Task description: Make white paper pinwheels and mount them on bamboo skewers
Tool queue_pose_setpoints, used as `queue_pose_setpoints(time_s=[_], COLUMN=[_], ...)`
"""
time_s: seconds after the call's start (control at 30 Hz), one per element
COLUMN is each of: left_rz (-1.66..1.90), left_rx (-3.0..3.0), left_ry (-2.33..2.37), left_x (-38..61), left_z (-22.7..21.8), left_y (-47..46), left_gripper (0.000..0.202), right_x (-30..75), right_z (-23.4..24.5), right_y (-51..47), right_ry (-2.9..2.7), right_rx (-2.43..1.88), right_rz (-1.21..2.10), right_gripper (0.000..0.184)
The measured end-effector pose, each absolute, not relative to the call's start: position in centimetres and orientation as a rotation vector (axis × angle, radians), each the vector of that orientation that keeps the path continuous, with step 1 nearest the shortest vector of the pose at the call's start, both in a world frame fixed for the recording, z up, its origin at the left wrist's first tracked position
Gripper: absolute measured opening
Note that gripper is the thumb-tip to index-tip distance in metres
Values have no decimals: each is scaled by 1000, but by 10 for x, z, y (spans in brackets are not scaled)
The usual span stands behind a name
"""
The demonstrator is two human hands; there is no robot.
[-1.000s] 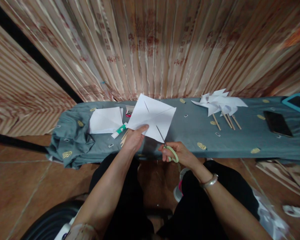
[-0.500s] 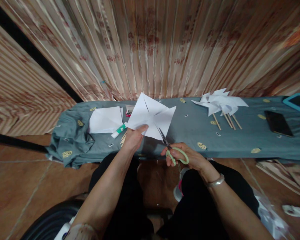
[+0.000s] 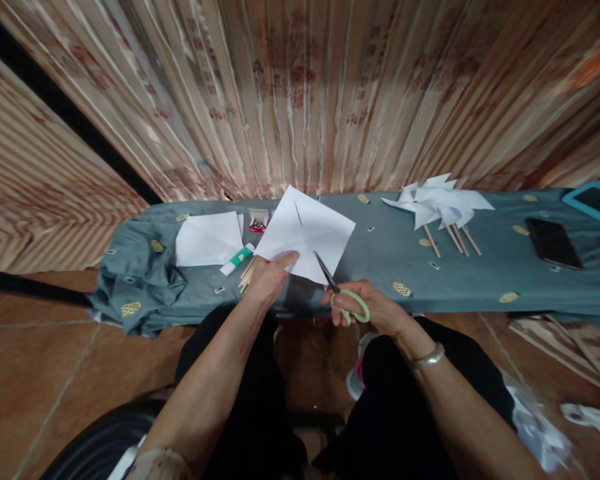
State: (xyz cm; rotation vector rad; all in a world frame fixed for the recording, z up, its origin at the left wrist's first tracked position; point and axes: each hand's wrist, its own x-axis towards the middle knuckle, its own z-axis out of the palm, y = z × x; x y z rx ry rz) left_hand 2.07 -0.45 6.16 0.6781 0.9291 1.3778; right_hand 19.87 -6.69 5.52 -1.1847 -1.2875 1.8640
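Observation:
My left hand (image 3: 269, 277) pinches the near corner of a white square paper sheet (image 3: 305, 230), held above the front edge of the table; the sheet has diagonal slits cut into it. My right hand (image 3: 367, 308) grips green-handled scissors (image 3: 343, 297), thumb and fingers through the loops. The dark blades point up and left, and their tips lie over the sheet's lower right edge.
A long table under a teal cloth (image 3: 390, 267) carries folded white paper (image 3: 209, 239), a glue stick (image 3: 236, 259), wooden sticks (image 3: 247, 272), a small box of pins (image 3: 258, 221), finished paper pinwheels (image 3: 443, 203), a black phone (image 3: 553, 243) and a tablet (image 3: 597, 200). Curtains hang behind.
My right hand drew the scissors back to the right with the handles spread, then brought them in again onto the sheet's edge. The left hand kept its hold on the sheet.

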Motion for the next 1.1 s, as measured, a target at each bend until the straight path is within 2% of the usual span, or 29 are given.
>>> queue_pose_setpoints(time_s=[0.33,0.57,1.1], left_rz=[1373,1373,1356], left_rx=[763,716,713], left_ry=[943,908,907], left_x=[25,25,25], left_z=[54,56,60], left_y=[-5,-6,-8], left_gripper=[58,54,55], right_x=[185,181,180], right_z=[53,54,56], right_y=[-65,-64,-63], right_ry=[-1171,-1137,-1117], right_rx=[-1229,-1247,-1303], right_rz=[1800,1786,1750], right_gripper=[59,47,46])
